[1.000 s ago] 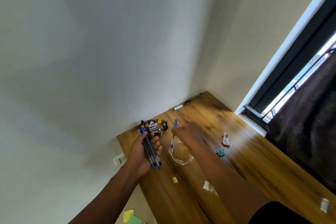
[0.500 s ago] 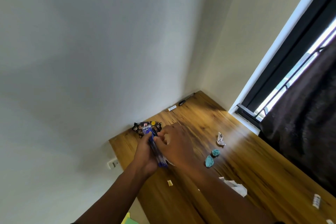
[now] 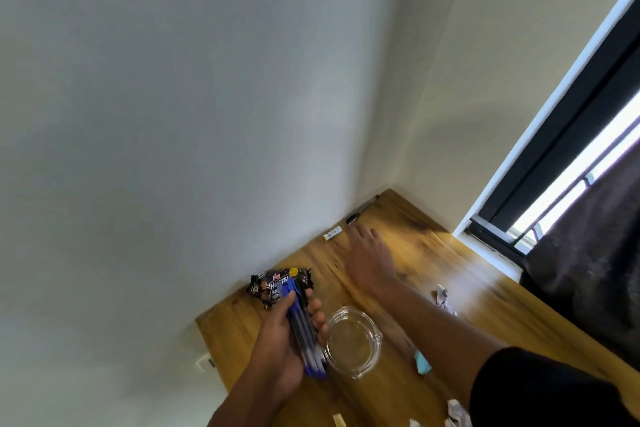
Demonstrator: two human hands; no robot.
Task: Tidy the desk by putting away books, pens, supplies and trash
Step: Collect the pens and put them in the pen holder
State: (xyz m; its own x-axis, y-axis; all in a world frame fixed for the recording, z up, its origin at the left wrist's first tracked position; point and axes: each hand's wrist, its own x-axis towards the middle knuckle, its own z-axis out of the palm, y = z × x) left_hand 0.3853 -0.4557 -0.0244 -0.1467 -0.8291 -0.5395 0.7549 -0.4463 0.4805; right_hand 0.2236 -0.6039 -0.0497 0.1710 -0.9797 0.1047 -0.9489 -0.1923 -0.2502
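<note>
Pale walls (image 3: 173,114) across most of the frame; dark curtain (image 3: 595,253) at right edge. Wooden desk (image 3: 408,253) filling the lower right. Right hand (image 3: 367,256) at centre, blurred, stretched toward the far corner, fingers straight and slightly apart, holding nothing. Left hand (image 3: 284,340) lower centre, fingers curled round a bundle of blue pens (image 3: 304,329). Clear glass dish (image 3: 353,343) just beside. Snack wrapper (image 3: 273,282) beyond the pens. Black marker (image 3: 362,210) and white tube (image 3: 331,233) along the wall, upper centre. Crumpled scraps (image 3: 443,298) at right.
</note>
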